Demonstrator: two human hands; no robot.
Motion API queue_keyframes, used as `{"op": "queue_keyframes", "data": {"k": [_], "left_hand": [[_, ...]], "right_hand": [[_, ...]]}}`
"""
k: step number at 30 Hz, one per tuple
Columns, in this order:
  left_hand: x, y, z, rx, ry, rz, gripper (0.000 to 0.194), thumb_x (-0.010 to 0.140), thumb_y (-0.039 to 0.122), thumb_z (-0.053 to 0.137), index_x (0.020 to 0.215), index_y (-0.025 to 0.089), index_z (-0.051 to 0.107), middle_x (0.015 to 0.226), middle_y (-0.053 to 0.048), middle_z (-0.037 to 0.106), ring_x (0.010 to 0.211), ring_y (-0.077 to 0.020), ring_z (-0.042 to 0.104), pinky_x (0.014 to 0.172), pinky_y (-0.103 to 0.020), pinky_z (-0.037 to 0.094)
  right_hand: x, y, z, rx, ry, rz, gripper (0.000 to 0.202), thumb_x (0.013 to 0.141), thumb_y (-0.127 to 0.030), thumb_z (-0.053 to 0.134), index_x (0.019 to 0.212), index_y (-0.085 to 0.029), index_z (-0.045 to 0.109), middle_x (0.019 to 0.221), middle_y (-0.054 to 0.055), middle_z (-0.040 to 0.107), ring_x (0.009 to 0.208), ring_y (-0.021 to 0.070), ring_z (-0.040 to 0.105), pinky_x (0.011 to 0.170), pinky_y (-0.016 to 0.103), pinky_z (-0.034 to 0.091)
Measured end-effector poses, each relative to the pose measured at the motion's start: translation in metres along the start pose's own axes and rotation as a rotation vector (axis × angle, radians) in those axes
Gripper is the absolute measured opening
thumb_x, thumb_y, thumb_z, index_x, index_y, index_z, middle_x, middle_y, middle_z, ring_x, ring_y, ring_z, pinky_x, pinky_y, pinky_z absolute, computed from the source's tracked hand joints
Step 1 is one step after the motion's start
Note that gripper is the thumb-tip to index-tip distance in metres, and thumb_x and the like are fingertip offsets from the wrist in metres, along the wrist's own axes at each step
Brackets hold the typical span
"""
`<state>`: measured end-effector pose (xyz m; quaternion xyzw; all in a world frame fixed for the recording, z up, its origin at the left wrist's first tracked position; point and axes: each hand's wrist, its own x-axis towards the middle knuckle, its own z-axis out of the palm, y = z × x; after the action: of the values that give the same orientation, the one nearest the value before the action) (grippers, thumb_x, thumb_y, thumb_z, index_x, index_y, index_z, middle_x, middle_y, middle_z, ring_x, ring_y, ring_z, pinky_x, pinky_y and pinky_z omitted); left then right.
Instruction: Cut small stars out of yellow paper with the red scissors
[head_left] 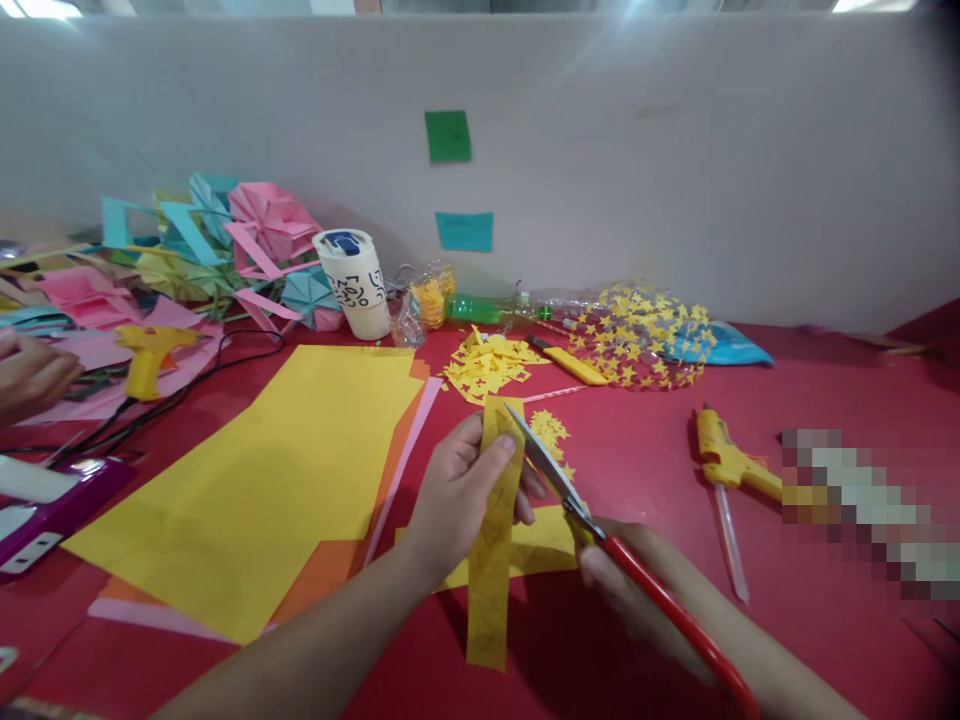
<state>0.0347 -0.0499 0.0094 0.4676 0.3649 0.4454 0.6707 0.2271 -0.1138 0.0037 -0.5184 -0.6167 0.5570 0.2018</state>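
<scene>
A long yellow paper strip [491, 560] with star outlines drawn on it hangs upright from my left hand [465, 490], pinched near its top between thumb and fingers. My right hand [637, 570] is closed round red-handled scissors [660, 600]. Their blades point up and left, with the tips at the strip's upper end, close to my left thumb. Beneath the strip, another yellow paper piece [544, 545] lies on the red table. Small cut yellow stars [551, 432] are just behind my left fingers.
Yellow sheets [300, 450] over orange and pink ones lie left. Behind are yellow scraps [491, 365], a cutter [576, 366], a white cup [356, 285] and a green bottle [480, 308]. Glue guns [724, 455] lie on both sides. Another person's hand [34, 378] is at far left.
</scene>
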Motion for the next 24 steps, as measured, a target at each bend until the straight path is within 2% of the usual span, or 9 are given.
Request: {"op": "queue_keyframes", "data": {"k": [7,15,20,24], "left_hand": [[0.001,-0.003,-0.003,-0.036,-0.014,-0.003,0.015,0.091,0.033,0.055,0.088,0.018,0.055,0.061,0.000,0.069,0.042,-0.0109,0.062,0.044,-0.020,0.049],[0.001,-0.001,-0.004,-0.018,-0.018,-0.021,0.016,0.091,0.033,0.055,0.088,0.017,0.055,0.058,0.000,0.068,0.041,-0.0109,0.061,0.043,-0.019,0.048],[0.001,0.002,-0.005,0.003,-0.027,-0.040,0.016,0.090,0.033,0.054,0.085,0.018,0.053,0.055,0.000,0.067,0.040,-0.0101,0.059,0.041,-0.018,0.046],[0.002,0.006,-0.006,0.017,-0.040,-0.043,0.014,0.090,0.032,0.054,0.084,0.019,0.053,0.055,0.000,0.066,0.039,-0.0094,0.058,0.040,-0.017,0.044]], "right_hand": [[-0.003,-0.004,-0.002,-0.031,-0.032,0.003,0.056,0.089,-0.074,0.041,0.072,-0.021,0.037,0.060,-0.006,0.035,0.053,0.0081,0.027,0.046,0.022,0.021],[-0.003,-0.006,0.001,-0.041,0.052,0.039,0.062,0.083,-0.082,0.038,0.069,-0.022,0.037,0.056,-0.006,0.037,0.049,0.0084,0.030,0.044,0.022,0.024],[-0.005,-0.011,0.002,-0.005,0.016,0.063,0.057,0.087,-0.077,0.039,0.073,-0.022,0.039,0.054,-0.007,0.034,0.047,0.0078,0.024,0.041,0.022,0.018],[-0.005,-0.010,0.001,-0.025,0.031,0.059,0.060,0.086,-0.079,0.039,0.069,-0.022,0.037,0.053,-0.006,0.035,0.047,0.0078,0.025,0.042,0.022,0.020]]}}
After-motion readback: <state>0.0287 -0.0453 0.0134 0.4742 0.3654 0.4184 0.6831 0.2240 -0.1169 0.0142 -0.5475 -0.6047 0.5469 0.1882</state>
